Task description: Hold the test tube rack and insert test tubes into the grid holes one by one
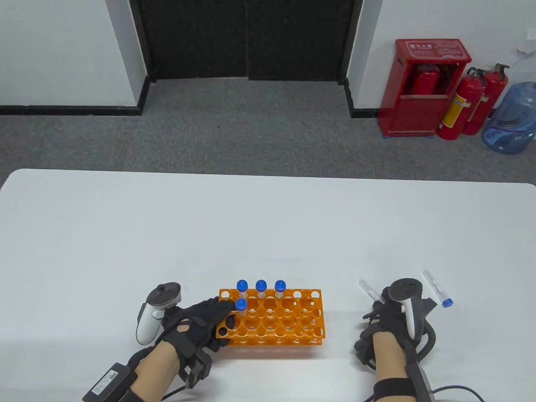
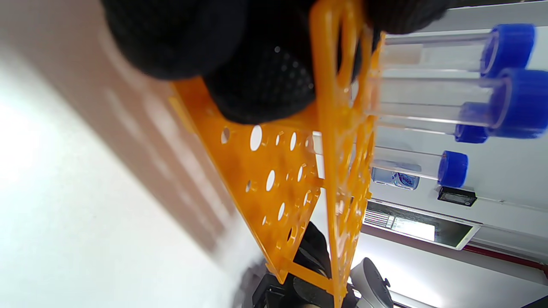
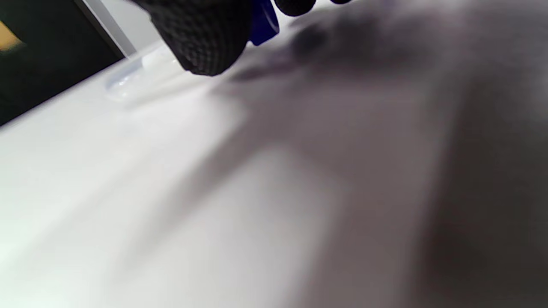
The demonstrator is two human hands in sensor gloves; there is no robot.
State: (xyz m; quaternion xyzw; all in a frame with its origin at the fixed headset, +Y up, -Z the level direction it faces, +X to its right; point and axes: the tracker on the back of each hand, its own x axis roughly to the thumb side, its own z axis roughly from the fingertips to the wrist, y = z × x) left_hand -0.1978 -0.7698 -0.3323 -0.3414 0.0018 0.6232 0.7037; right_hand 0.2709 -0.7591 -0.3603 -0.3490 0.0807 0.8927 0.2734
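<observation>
The orange test tube rack stands near the table's front edge. Three blue-capped tubes stand in its back row and one stands in the second row at the left. My left hand grips the rack's left end; in the left wrist view its fingers wrap the rack. My right hand is to the right of the rack, over a tube lying on the table. In the right wrist view its fingertips pinch that tube's blue cap.
Another clear tube with a blue cap lies on the white table to the right of my right hand. Fire extinguishers and a water jug stand on the floor beyond the table.
</observation>
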